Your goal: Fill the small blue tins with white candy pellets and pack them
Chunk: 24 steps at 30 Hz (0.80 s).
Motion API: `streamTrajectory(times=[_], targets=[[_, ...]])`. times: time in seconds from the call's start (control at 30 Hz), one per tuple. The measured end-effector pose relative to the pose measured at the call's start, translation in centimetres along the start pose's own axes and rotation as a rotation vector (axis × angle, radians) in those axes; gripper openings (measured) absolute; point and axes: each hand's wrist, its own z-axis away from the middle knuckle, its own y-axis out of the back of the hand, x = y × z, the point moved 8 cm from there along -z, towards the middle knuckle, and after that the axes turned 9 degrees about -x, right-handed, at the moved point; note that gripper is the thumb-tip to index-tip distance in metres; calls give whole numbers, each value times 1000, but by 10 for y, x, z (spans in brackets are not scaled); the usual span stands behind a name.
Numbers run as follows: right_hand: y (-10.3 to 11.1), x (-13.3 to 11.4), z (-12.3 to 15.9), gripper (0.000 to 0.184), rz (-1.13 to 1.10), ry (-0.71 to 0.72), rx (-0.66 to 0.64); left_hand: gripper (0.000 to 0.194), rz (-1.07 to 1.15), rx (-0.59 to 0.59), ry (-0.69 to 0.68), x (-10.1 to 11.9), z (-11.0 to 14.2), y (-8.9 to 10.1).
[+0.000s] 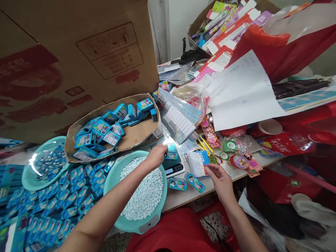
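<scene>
My left hand [156, 156] is closed at the left edge of a blue-green tin [172, 152] with a printed label, which sits on a small digital scale [174, 170]. Its fingertips are hidden, so what they hold cannot be made out. My right hand [221, 177] has loosely bent fingers, apart, beside a blue packet [204, 157] partly covered by white paper [196, 164]; whether they touch is unclear. Two small blue boxes [177, 184] lie in front of the scale. Under my left forearm stands a turquoise basin [163, 196] of pale, pill-like candies [147, 196].
A cut-down cardboard tray [136, 138] holds several blue boxes, beneath a large carton [78, 45]. Rows of blue tins [70, 196] cover the left side, beside another turquoise bowl [28, 175]. Yellow cutters [206, 144], tape rolls [231, 146] and a white sheet [241, 94] lie right.
</scene>
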Motion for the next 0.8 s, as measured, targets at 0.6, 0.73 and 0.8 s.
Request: streamTrajectory(times=[0.6, 0.73, 0.8], targets=[[-15, -7, -9, 43, 43, -7, -56, 5, 747, 205, 41, -49, 29, 1], [-14, -5, -7, 43, 40, -16, -55, 22, 1131, 194, 233, -94, 77, -50], [-14, -4, -6, 43, 36, -15, -53, 32, 1291, 184, 399, -111, 104, -85]])
